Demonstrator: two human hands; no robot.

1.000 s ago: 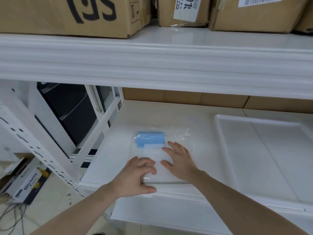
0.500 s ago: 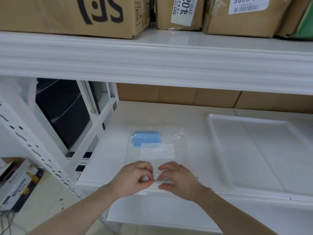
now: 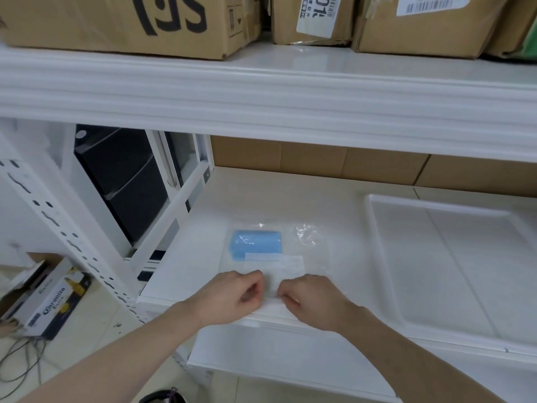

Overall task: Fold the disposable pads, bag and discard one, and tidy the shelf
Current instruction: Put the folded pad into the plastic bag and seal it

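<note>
Both hands are pinching the near edge of a clear plastic bag (image 3: 279, 257) at the front lip of the lower shelf (image 3: 334, 205). The left hand (image 3: 229, 298) is curled with thumb and fingers closed on the bag's mouth, and the right hand (image 3: 316, 301) is doing the same just beside it, the two grips nearly touching; the seal strip itself is hidden under the fingers.

Inside the bag, toward its far end, a folded blue pad (image 3: 255, 245) is lying flat, partly overlapped by a white label panel (image 3: 276, 261) on the bag.

The step in hand appears to be pressing the closure shut before the bag is discarded. The risk begins at the grips: with both pinching the middle, the outer corners of the mouth may be staying unsealed, and the pad could slip out when the bag is lifted. Trapped air, suggested by the crinkled film near the far right corner, may also pop a weak seal open. The bag is lying right at the shelf's front edge, so a sideways pull could drag it off onto the floor below.

Beside it on the right, a shallow white tray (image 3: 374, 216) is sitting near but apart from the bag. Cardboard boxes (image 3: 125, 24) are lining the upper shelf (image 3: 261, 94).
</note>
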